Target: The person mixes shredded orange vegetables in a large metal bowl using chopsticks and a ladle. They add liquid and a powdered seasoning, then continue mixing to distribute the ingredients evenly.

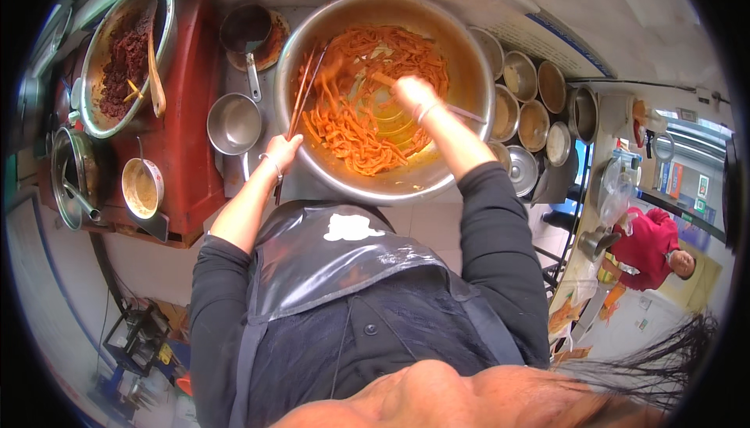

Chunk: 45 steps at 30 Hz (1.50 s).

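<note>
A large metal basin (384, 198) stands before me, holding red-sauced strips (366, 144) of food, perhaps noodles or shredded vegetable. Long chopsticks (303, 91) are gripped in my left hand (282, 152), which is at the basin's left rim; their far ends reach over the strips, slightly apart. Over the middle of the basin, my right hand (417, 99) is closed around a wooden utensil (384, 79). Motion blurs this hand, and the utensil's working end cannot be made out. A thin pale rod (466, 114) shows beyond the right wrist, against the basin's inner wall.
At left, a basin of dark red paste (124, 70) with a wooden spoon (156, 85) rests on a red stand (196, 94). Saucepans (234, 124) flank the big basin. Several metal pots (520, 75) stand to its right. Farther right is a person in red (647, 246).
</note>
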Each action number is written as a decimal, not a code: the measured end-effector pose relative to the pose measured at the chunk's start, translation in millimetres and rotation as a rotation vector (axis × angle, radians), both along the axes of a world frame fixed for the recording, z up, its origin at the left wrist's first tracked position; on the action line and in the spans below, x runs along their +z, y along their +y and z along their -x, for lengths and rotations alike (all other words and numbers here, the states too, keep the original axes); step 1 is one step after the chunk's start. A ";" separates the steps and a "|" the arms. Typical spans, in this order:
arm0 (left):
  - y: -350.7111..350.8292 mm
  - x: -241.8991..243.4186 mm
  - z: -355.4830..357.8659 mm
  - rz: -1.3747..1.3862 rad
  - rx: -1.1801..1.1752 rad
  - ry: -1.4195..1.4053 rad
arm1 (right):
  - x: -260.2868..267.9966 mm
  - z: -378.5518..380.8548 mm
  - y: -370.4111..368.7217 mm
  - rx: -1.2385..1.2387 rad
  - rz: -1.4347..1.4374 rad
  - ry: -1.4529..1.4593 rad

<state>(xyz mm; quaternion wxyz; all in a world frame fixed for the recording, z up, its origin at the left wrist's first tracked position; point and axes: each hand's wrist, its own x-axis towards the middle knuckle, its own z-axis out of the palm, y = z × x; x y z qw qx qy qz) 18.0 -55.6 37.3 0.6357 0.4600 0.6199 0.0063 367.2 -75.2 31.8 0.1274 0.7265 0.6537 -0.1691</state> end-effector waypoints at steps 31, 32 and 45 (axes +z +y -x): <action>-9.2 -17.5 7.5 -0.084 0.094 0.020 | 119.8 -120.0 -88.1 0.173 0.352 -0.386; -8.4 -16.9 8.0 -0.085 0.091 0.024 | 128.0 -97.3 -114.4 0.162 0.390 -0.301; -3.6 -11.3 10.9 -0.059 0.045 0.050 | 91.0 -95.9 -65.8 -0.429 0.073 -0.129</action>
